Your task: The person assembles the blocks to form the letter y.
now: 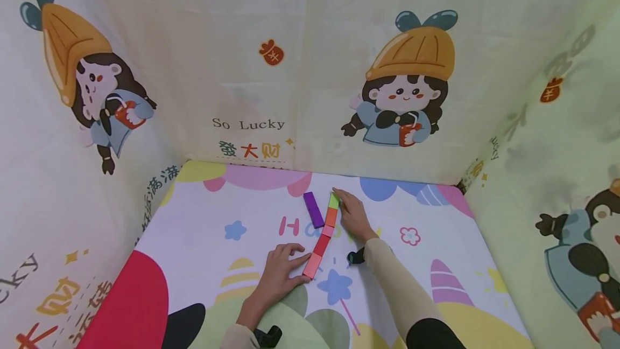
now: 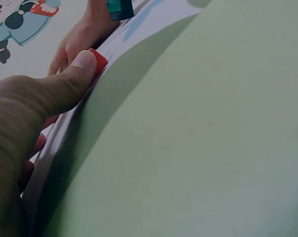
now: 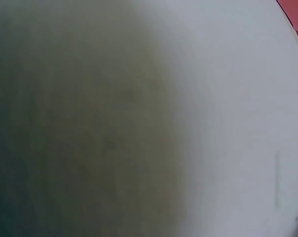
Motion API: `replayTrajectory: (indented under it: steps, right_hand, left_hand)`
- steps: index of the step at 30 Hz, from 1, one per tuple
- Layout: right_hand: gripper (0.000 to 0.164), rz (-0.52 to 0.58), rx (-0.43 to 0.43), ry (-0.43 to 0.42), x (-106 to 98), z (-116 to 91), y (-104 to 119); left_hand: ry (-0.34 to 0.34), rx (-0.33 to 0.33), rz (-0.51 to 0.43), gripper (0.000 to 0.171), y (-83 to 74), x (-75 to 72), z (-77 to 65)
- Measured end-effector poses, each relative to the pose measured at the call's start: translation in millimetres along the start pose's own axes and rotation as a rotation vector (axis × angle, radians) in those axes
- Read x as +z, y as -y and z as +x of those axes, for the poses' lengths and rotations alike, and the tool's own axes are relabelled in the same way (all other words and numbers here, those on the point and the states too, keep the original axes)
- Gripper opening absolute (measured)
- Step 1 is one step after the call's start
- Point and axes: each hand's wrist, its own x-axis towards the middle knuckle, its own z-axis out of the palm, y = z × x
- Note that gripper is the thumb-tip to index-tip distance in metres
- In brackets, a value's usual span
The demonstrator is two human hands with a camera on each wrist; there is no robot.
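Observation:
A slanting row of end-to-end coloured blocks lies on the patterned mat: a green block (image 1: 333,200) at the far end, then an orange block (image 1: 331,217), a pink block (image 1: 328,230), a red block (image 1: 322,244) and a salmon-pink block (image 1: 312,266) nearest me. With thumb and index finger extended, my left hand (image 1: 281,268) touches the near block; its thumb (image 2: 84,61) lies against the block's end. My right hand (image 1: 356,214) is beside the far end, index fingertip at the green block. Its other fingers are partly hidden, and the right wrist view is mostly blurred.
A purple bar (image 1: 314,210) lies just left of the row, its near end close to the pink block. Printed cloth walls (image 1: 310,96) stand behind and on both sides of the mat (image 1: 194,220).

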Motion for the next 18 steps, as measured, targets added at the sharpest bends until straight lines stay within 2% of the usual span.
replayTrajectory:
  steps: [7,12,15,18]
  right_hand:
    - [0.052,-0.004,-0.038,-0.022,0,-1,-1]
    - [0.050,-0.006,-0.033,-0.026,1,-1,0]
    - [0.049,-0.006,-0.020,-0.023,1,-1,0]
    - [0.048,-0.007,-0.009,-0.016,1,0,1]
  left_hand:
    - [-0.028,0.018,0.035,0.061,-1.2,1.0,-0.4]
    - [-0.033,0.022,0.030,0.062,-3.6,-0.5,-0.6]
    - [-0.015,0.007,0.023,0.064,-5.4,-0.9,-0.6]
    - [0.004,-0.044,0.024,0.068,-10.9,0.6,-0.1]
